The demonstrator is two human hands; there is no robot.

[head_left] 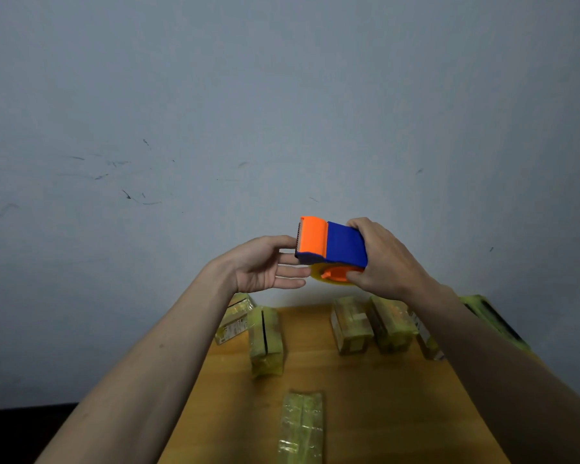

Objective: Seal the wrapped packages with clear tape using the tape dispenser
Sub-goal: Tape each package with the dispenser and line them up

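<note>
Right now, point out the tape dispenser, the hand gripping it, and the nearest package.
tape dispenser (344,244), head view, blue body
right hand (387,259), head view, back of hand
nearest package (302,426), head view, top face

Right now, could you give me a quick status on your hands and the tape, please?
Right hand grips dispenser, raised above table. Left hand open, fingers at its cutter end. Packages lie below, untouched. Nothing in the way.

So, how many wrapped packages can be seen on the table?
7: two far left, three far right, one rightmost, one near. Arms may hide more.
</note>
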